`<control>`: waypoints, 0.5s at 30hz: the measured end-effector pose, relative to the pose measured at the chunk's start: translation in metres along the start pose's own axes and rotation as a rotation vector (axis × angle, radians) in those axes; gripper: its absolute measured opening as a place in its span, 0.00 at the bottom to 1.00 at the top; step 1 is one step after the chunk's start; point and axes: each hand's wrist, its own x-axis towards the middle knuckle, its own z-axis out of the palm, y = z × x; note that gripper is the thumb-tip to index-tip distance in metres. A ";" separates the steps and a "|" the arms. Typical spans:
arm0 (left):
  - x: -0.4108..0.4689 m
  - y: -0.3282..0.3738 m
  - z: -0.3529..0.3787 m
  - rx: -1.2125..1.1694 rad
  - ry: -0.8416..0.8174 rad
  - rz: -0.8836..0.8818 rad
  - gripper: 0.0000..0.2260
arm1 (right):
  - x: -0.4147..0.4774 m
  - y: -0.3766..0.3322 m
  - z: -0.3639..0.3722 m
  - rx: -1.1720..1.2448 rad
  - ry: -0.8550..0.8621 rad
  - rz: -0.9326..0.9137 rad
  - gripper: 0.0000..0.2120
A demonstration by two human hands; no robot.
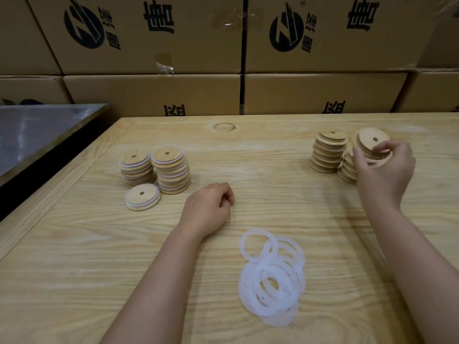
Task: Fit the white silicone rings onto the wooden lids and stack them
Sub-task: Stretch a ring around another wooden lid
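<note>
Stacked cardboard boxes (pixel 149 90) bear black Chinese characters (upside down) beside a round logo (pixel 83 27).

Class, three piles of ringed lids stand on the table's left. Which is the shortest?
The nearest pile, just in front of the two tall stacks: barely a lid or two high, while those hold many.
</note>
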 end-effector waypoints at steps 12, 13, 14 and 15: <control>0.000 0.020 -0.010 -1.327 -0.256 -0.164 0.08 | -0.119 -0.076 0.039 0.139 -0.657 -0.371 0.13; 0.000 0.020 -0.010 -1.330 -0.256 -0.167 0.07 | -0.121 -0.074 0.041 0.119 -0.669 -0.378 0.12; 0.000 0.019 -0.009 -1.327 -0.256 -0.170 0.08 | -0.123 -0.073 0.041 0.103 -0.673 -0.375 0.12; 0.001 0.019 -0.008 -1.325 -0.258 -0.174 0.08 | -0.123 -0.072 0.042 0.092 -0.674 -0.368 0.12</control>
